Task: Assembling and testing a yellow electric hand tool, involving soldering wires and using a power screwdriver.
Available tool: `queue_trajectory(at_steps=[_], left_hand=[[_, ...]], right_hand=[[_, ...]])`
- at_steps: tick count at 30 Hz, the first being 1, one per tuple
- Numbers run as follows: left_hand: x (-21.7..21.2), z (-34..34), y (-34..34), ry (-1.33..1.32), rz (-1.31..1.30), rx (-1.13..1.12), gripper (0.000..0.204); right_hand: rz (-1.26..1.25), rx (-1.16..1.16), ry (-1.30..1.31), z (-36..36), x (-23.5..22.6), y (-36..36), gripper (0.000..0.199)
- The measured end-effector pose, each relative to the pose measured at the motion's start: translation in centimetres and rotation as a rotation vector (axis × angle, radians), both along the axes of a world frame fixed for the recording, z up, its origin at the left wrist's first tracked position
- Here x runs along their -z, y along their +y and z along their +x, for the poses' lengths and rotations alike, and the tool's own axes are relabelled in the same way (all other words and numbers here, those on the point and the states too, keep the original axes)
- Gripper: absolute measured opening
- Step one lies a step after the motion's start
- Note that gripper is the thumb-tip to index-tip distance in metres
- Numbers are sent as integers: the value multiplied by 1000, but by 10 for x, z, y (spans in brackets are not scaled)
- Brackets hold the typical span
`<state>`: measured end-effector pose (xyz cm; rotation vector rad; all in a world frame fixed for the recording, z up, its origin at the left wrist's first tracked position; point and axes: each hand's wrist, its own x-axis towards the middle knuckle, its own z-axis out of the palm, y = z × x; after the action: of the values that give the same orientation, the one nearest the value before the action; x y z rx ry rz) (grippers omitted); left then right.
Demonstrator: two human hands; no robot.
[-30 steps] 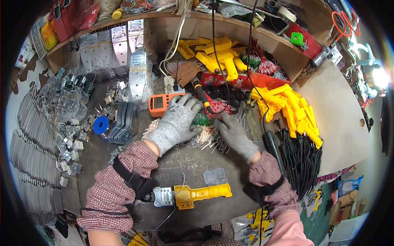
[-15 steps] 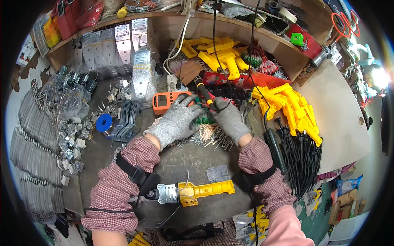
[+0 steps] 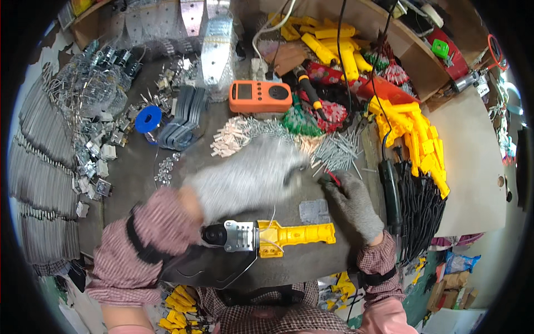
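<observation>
My left hand [image 3: 245, 178], in a grey glove, is smeared by motion over the middle of the bench. I cannot make out its fingers. My right hand [image 3: 359, 206], gloved too, pinches a small red part [image 3: 334, 178] with a thin tip between thumb and fingers. Below my left hand lies a yellow handle shell [image 3: 300, 235], joined to a silver metal bracket [image 3: 239, 236] with a black round piece, with a white wire across it. A small clear flat piece [image 3: 314, 211] sits just above the handle. Green wired parts [image 3: 302, 121] and red wired parts [image 3: 328, 113] lie beyond my hands.
An orange meter [image 3: 260, 97] stands behind pale pegs [image 3: 228, 138] and grey metal pins [image 3: 339, 149]. To the right are yellow handle shells [image 3: 414, 131], black cords [image 3: 417, 211] and a dark cylindrical tool [image 3: 391, 195]. Stacked metal plates [image 3: 47, 172] and a blue spool [image 3: 148, 119] occupy the left.
Both hands have drawn back from the green and red parts toward me. The right now has a small red part in its fingers. The view has shifted, uncovering the meter and pegs.
</observation>
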<state>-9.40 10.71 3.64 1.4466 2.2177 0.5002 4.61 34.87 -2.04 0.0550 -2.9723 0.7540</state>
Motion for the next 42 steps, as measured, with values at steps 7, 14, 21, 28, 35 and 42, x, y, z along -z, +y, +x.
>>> queue_trajectory(at_steps=[7, 14, 21, 28, 35, 42], left_hand=[[43, 108, -62, 286, 115, -32, 57], [52, 91, -90, -829, 596, -479, 66], [52, 92, -95, -984, 621, -462, 69], [55, 93, -104, -684, 611, -378, 82], [30, 110, -132, 40, 117, -311, 92], [35, 111, -130, 42, 76, -288, 70]], right_hand=[[-437, -222, -161, 49, -57, -72, 20], [-201, -416, -225, 69, -32, -107, 37], [-183, -419, -292, 63, -19, -109, 38], [-165, -442, -334, 60, -19, -118, 36], [-78, -359, -394, 56, -28, -130, 22], [-173, -463, -213, 47, -14, -115, 30]])
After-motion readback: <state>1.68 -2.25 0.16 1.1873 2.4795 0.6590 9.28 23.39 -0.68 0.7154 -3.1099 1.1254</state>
